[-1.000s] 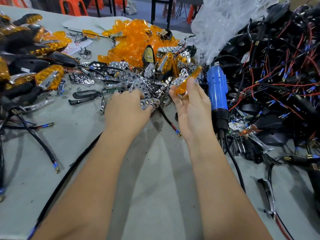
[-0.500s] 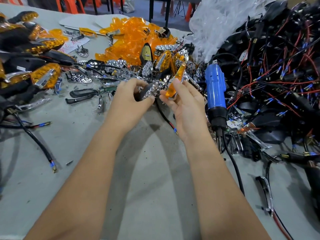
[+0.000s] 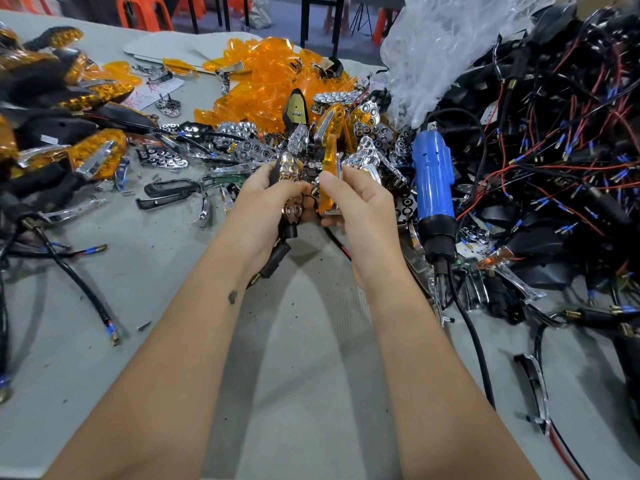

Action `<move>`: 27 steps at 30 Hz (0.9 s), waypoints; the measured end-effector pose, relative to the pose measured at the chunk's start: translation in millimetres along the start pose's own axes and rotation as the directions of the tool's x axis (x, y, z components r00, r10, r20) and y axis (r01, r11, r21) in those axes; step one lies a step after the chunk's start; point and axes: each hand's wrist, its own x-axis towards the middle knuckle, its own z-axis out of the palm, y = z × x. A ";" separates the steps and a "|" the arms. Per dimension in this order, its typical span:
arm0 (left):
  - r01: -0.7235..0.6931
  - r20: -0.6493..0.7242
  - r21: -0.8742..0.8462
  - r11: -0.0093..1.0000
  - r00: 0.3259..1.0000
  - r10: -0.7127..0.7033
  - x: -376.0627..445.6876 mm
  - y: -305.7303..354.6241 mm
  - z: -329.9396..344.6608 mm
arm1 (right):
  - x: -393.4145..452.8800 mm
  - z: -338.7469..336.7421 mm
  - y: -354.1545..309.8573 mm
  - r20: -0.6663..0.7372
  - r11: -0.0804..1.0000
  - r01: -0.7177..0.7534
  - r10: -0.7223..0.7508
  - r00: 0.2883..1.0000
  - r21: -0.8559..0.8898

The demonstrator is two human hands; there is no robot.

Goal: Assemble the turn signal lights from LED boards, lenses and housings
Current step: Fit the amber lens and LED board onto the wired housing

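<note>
My left hand [image 3: 266, 202] grips a black housing with a chrome reflector board [image 3: 289, 171] seated in it; the housing's black stem and cable [image 3: 275, 259] hang below my palm. My right hand [image 3: 360, 202] pinches an orange lens [image 3: 329, 168] on edge, upright, right beside the housing. The two parts stand close together above the grey table [image 3: 311, 375], just in front of a heap of chrome reflectors [image 3: 249, 147] and loose orange lenses [image 3: 270, 84].
A blue electric screwdriver [image 3: 433, 181] lies right of my right hand, its cord running toward me. Black housings with red and black wires [image 3: 554, 150] pile up at right. Finished amber lights [image 3: 79, 150] lie at left. A crumpled clear plastic bag [image 3: 440, 46] sits behind.
My left hand picked a housing with reflector off the table and raised it. My right hand turned the orange lens upright and brought it in beside the housing.
</note>
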 end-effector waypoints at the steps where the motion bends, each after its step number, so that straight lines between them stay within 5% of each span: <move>1: 0.013 -0.010 -0.026 1.000 1.000 -0.013 0.2 0.5 -0.5 | -0.1 0.1 0.2 0.009 1.000 0.015 -0.014 1.000 -0.025; 7: 0.110 0.001 -0.080 0.991 0.994 -0.111 -3.4 3.8 1.9 | -0.8 5.4 3.6 0.021 0.992 0.046 -0.044 0.999 -0.117; 27: 0.069 0.123 -0.178 0.982 0.991 -0.047 -7.6 5.8 0.2 | -0.7 6.2 8.1 0.102 0.945 0.151 -0.127 0.987 -0.289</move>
